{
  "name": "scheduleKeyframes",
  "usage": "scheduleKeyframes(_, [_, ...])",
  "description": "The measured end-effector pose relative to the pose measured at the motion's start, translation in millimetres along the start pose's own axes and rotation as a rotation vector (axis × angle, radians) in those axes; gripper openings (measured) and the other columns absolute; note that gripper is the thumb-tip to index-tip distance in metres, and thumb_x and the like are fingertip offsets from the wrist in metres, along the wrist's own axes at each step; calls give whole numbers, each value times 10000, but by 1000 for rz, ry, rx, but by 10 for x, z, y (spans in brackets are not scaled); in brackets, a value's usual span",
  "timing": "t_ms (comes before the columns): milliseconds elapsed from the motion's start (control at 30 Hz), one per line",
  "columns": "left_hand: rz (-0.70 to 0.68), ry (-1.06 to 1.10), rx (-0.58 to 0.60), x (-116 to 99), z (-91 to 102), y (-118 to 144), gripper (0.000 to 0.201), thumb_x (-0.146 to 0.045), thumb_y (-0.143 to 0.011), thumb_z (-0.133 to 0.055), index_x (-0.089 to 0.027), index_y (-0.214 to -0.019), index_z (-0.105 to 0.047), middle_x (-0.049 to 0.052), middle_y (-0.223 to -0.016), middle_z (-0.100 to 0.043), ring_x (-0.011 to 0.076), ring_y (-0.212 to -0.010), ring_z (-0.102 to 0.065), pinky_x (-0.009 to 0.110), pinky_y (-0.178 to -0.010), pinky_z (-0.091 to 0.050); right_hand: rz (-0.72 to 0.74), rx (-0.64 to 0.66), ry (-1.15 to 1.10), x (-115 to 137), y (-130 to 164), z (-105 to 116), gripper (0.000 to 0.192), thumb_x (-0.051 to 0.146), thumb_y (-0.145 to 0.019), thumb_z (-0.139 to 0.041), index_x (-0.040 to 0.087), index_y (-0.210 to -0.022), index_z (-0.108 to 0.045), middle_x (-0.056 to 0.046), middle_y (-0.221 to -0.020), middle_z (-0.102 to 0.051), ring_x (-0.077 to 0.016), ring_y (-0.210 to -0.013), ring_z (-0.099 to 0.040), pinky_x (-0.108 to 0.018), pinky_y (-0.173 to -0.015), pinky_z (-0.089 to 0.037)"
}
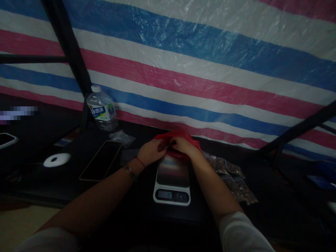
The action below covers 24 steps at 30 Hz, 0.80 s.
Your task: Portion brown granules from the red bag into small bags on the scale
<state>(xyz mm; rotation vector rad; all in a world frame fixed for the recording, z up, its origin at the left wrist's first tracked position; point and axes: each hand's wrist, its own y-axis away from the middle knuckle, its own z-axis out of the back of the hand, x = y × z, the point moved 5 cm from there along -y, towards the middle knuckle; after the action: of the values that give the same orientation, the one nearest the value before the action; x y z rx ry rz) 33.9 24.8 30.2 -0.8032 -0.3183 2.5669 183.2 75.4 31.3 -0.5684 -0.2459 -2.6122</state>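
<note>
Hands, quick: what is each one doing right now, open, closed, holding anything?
Left hand: closed, gripping the red bag behind the scale.
Right hand: closed on the same red bag, beside the left.

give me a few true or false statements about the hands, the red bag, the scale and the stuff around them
1. Both hands, left hand and right hand, grip the red bag. True.
2. The scale lies right of the small packets. False: it lies left of them.
3. The bottle has a white cap. True.
4. The phone lies on top of the scale. False: it lies on the table, left of the scale.
5. The bottle lies flat. False: it stands, tilted.
</note>
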Motion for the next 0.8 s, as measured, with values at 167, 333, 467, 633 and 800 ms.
scheduleKeyframes(167, [-1, -43, 5, -3, -37, 2, 267, -403, -837, -553, -241, -1031, -639, 58, -976, -693, 236, -890, -658, 314, -752, -494, 162, -149, -166, 230, 94, 242, 222, 87, -757, -584, 167, -923, -707, -31, -951, -709, -154, -868, -636, -241, -787, -471])
scheduleKeyframes(333, [25, -42, -28, 18, -32, 2, 307, -412, -827, -565, -226, -1061, -633, 69, -1009, -690, 235, -904, -653, 311, -760, -496, 250, -167, -76, 424, 143, 233, 176, 104, -763, -629, 163, -899, -722, -49, -951, -707, -166, -880, -629, -267, -825, -460])
scheduleKeyframes(467, [37, -13, -34, 36, -37, -4, 297, -407, -825, -570, -227, -1052, -635, 64, -999, -690, 220, -909, -651, 299, -777, -492, 284, -127, -60, 455, 174, 218, 230, 106, -812, -581, 179, -986, -713, -45, -1003, -710, -162, -925, -631, -270, -866, -452])
scheduleKeyframes(633, [44, 1, -44, 46, -37, -3, 315, -429, -824, -565, -231, -1060, -633, 62, -1013, -691, 216, -893, -652, 287, -739, -485, 188, -150, 57, 371, 221, 312, 303, 37, -824, -470, 164, -951, -715, -57, -999, -711, -166, -949, -627, -258, -878, -444])
scheduleKeyframes(800, [36, 5, -30, 34, -37, 15, 286, -444, -835, -544, -224, -987, -644, 58, -946, -695, 210, -847, -652, 288, -716, -476, -171, 76, 286, 86, 295, 213, 276, 144, -824, -540, 140, -1042, -708, -146, -1062, -699, -251, -947, -648, -305, -806, -473])
